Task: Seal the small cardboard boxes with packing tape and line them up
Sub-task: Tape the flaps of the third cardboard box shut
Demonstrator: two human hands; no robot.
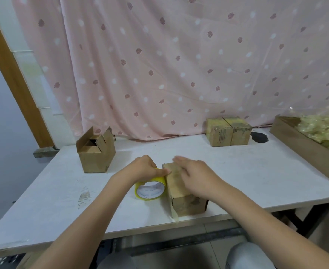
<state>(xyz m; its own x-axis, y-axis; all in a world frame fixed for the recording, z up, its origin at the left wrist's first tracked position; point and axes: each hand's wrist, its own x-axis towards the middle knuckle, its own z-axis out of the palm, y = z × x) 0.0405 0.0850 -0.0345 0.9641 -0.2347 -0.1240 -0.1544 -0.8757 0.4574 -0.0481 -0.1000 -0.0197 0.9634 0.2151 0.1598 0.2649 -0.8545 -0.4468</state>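
Observation:
A small closed cardboard box (pixel 187 202) lies near the table's front edge, with a strip of tape hanging off its near left corner. My right hand (pixel 196 177) lies flat on its top, fingers straight and slightly blurred. My left hand (pixel 142 168) grips a yellow tape roll (pixel 150 190) pressed against the box's left side. At the back right, two taped boxes (pixel 228 132) stand side by side. An open box (pixel 95 152) with raised flaps stands at the back left.
A long cardboard tray (pixel 303 150) full of crumpled yellowish tape or film runs along the right side of the white table (pixel 247 171). A pink patterned curtain hangs behind. A dark patch marks the table beside the taped boxes.

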